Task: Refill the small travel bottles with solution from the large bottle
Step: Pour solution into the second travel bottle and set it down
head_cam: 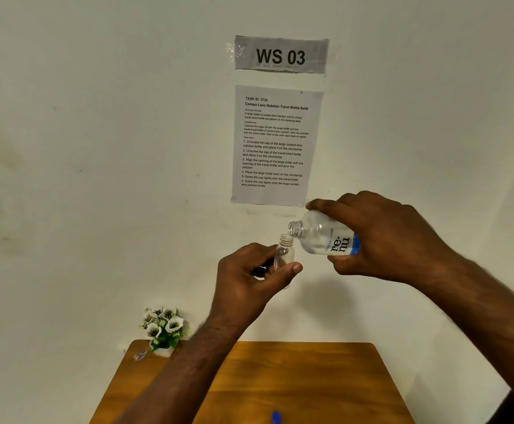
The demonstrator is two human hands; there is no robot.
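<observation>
Tilting neck-down toward the left, the large bottle [323, 234] is uncapped and gripped around its body by the right hand [381, 237]. Its mouth sits just above the open small travel bottle [285, 249], held upright in the left hand [249, 276], fingers curled around it. Both hover well above the worktop [295, 377], where a flower pot [164, 332] stands.
</observation>
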